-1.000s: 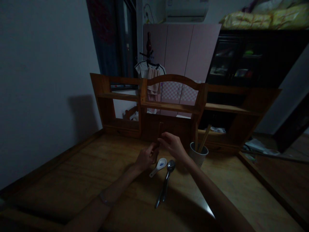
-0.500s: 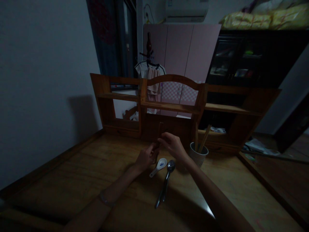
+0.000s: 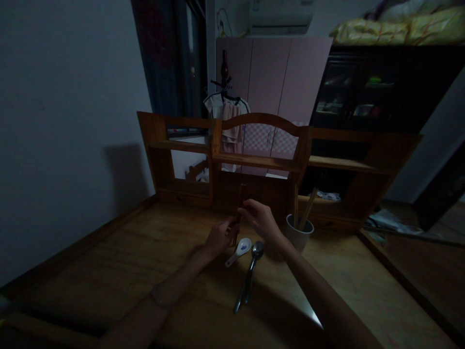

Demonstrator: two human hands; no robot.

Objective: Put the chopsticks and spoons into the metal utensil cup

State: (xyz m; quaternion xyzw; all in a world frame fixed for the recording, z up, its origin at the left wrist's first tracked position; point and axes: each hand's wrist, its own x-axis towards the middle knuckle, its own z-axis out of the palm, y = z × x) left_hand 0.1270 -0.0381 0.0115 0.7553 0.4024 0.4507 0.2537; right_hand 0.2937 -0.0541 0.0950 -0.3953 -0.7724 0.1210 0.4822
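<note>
Dark brown chopsticks [image 3: 241,193] stand upright over the table, their lower ends close to the tabletop. My left hand [image 3: 220,237] is closed around their lower part. Higher up, the fingers of my right hand [image 3: 259,215] pinch together on them; the exact contact is dim. A white ceramic spoon [image 3: 242,248] with a blue mark lies just below my hands. Beside it are metal spoons [image 3: 257,249], close together with handles toward me. To the right of my right hand stands a light cup [image 3: 300,237] holding several paler chopsticks [image 3: 308,208].
The wooden tabletop [image 3: 174,257] meets a wooden shelf unit [image 3: 259,160] along its back edge. On the left is a wall [image 3: 72,121]. A raised wooden edge [image 3: 403,286] runs along the right. The room is dim.
Almost nothing differs. Both hands stay on the chopsticks in the same place, and the view has shifted very slightly.
</note>
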